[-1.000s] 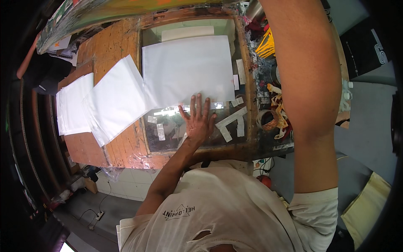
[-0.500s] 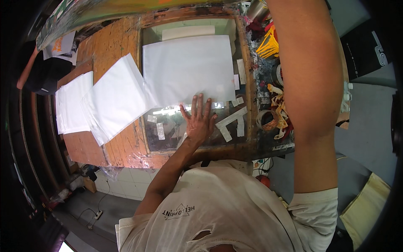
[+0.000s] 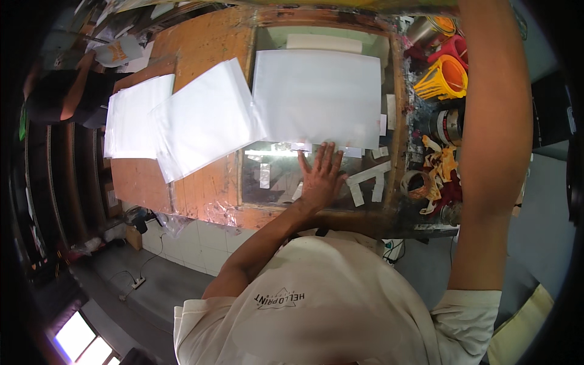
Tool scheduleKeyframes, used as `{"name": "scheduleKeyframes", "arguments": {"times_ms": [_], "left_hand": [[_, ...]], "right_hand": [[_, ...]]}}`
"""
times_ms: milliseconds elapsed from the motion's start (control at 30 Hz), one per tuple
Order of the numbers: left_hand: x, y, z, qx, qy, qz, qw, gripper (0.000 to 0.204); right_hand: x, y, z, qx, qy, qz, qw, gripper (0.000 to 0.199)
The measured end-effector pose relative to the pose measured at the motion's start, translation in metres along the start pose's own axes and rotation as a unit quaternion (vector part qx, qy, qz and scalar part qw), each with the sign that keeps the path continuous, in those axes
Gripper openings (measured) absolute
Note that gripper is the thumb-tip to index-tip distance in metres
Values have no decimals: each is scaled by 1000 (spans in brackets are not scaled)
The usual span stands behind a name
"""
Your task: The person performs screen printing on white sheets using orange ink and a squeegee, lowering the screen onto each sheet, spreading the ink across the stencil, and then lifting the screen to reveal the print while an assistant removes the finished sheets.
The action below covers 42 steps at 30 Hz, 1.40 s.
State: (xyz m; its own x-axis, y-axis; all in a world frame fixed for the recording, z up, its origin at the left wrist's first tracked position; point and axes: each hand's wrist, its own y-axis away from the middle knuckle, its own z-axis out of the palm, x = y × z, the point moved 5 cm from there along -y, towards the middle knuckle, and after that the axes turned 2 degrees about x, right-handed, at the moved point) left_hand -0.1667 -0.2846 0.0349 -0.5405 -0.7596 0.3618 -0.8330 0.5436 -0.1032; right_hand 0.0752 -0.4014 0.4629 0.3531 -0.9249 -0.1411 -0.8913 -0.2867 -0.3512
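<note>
A smooth white sheet (image 3: 316, 91) lies flat on a glass panel (image 3: 267, 198) set into the wooden table. My left hand (image 3: 322, 179) rests palm down on the glass with its fingers spread. Its fingertips touch the sheet's near edge and grip nothing. Strips of pale tape (image 3: 368, 174) are stuck to the glass beside that hand. My right arm (image 3: 496, 121) reaches up past the top of the picture, so the right hand and anything in it are hidden.
Stacked white sheets (image 3: 207, 118) lie left of the glass on the wooden table (image 3: 204, 201). Along the right stand a yellow-orange paint cup (image 3: 439, 79), a tin (image 3: 447, 126) and a tape roll (image 3: 417, 184). Another person (image 3: 67, 100) is at the far left.
My view has shifted, so the table sits further right in it. The coloured panel overhead shows only as a thin strip at the top. My left hand stays by the sheet's near edge.
</note>
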Motion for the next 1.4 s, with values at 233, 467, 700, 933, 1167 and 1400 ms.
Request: {"name": "scheduleKeyframes", "arguments": {"times_ms": [233, 467, 700, 933, 1167, 1400], "left_hand": [[-25, -10, -119, 71, 345, -132, 926, 61], [-23, 45, -137, 83, 839, -366, 393, 51], [-57, 58, -45, 53, 752, -513, 411, 37], [-57, 62, -45, 61, 762, -509, 396, 33], [-51, 56, -55, 52, 740, -533, 407, 33], [-52, 62, -53, 53, 736, -545, 397, 31]], "right_hand": [[-32, 65, 34, -36, -62, 96, 993, 36], [-74, 253, 220, -9, -2, 56, 998, 65], [-58, 269, 283, -40, -19, 86, 995, 75], [-63, 278, 304, -10, 33, 40, 999, 83], [15, 179, 340, 5, 36, 70, 997, 88], [90, 75, 371, -59, 45, 85, 994, 84]]}}
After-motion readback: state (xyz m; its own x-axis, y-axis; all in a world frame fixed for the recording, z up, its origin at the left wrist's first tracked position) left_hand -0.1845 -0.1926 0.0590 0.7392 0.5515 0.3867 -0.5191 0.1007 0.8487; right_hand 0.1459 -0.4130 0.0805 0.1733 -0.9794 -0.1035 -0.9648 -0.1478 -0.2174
